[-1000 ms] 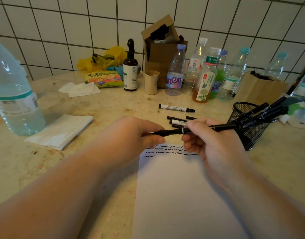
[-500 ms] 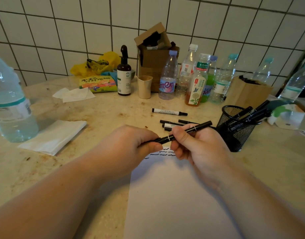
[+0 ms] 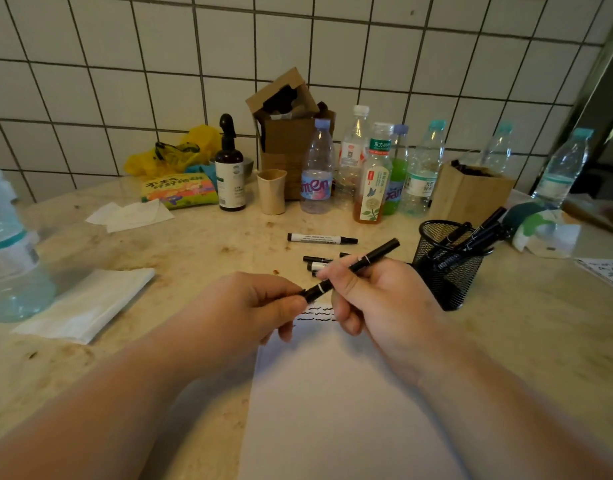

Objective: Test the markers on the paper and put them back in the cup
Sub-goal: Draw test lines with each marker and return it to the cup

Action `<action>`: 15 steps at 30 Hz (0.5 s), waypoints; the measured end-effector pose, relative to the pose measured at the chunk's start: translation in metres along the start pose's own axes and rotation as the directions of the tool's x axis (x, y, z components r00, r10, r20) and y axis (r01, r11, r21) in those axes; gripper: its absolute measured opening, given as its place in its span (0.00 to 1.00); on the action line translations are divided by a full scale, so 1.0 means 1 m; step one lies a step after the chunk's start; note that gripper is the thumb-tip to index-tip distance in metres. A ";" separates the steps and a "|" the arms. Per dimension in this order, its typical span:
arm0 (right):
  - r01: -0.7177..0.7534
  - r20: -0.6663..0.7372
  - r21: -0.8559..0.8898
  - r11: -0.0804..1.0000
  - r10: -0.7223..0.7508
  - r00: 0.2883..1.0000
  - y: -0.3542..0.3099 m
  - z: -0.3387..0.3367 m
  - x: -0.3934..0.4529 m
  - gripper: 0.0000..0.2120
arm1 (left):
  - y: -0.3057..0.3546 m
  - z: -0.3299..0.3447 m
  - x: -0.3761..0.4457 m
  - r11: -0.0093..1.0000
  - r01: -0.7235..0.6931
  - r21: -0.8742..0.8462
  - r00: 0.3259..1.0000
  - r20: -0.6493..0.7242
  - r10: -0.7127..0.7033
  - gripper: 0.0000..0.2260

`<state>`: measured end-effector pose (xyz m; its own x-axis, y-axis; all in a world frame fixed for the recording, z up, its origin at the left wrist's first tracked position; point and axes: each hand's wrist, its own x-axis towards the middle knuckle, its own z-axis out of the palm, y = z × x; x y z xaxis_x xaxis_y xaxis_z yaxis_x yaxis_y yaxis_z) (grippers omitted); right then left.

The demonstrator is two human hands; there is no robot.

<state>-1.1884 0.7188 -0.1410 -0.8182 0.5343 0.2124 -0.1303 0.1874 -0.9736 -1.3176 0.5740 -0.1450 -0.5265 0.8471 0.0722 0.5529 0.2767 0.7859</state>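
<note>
A thin black marker [image 3: 374, 254] slants up to the right above the white paper [image 3: 332, 403]. My right hand [image 3: 377, 299] grips its barrel, and my left hand [image 3: 253, 306] pinches its lower left end. Several wavy black test lines [image 3: 317, 314] show at the paper's top edge between my hands. A black mesh cup [image 3: 447, 268] with several markers in it stands just right of my right hand. A white-barrelled marker [image 3: 320, 238] lies on the counter beyond, and other loose markers [image 3: 315, 263] lie partly hidden behind my right hand.
Several plastic bottles [image 3: 374, 174] and a brown cardboard box [image 3: 291, 129] line the tiled wall. A dark spray bottle [image 3: 230, 171] and a beige cup [image 3: 272, 191] stand left of them. A big water bottle [image 3: 11, 251] and a folded tissue [image 3: 87, 303] sit at the left.
The marker has tilted from level to slanting up to the right, its far end now clear of the mesh cup. Both hands kept hold of it.
</note>
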 end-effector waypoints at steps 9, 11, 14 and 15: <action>0.150 -0.578 -0.182 0.972 -0.229 0.783 -0.015 -0.033 0.014 0.08 | -0.016 0.003 0.010 0.858 -0.025 0.513 0.995 -0.075 0.073 0.12; 0.106 -0.638 -0.156 0.982 -0.182 0.748 -0.013 -0.040 0.019 0.08 | -0.019 0.003 0.012 0.844 -0.038 0.535 0.997 -0.033 0.065 0.11; 0.036 -0.665 -0.082 0.996 -0.081 0.743 -0.010 -0.048 0.026 0.08 | -0.025 0.004 0.014 0.827 -0.072 0.558 0.996 -0.004 0.089 0.11; 0.009 -0.662 -0.075 0.997 -0.057 0.747 -0.009 -0.050 0.027 0.09 | -0.027 0.004 0.014 0.822 -0.083 0.563 0.995 0.000 0.100 0.10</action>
<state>-1.1816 0.7729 -0.1224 -0.2332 0.9344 0.2692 -0.0958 0.2534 -0.9626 -1.3372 0.5805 -0.1673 -0.4685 0.8705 0.1506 0.8618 0.4128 0.2948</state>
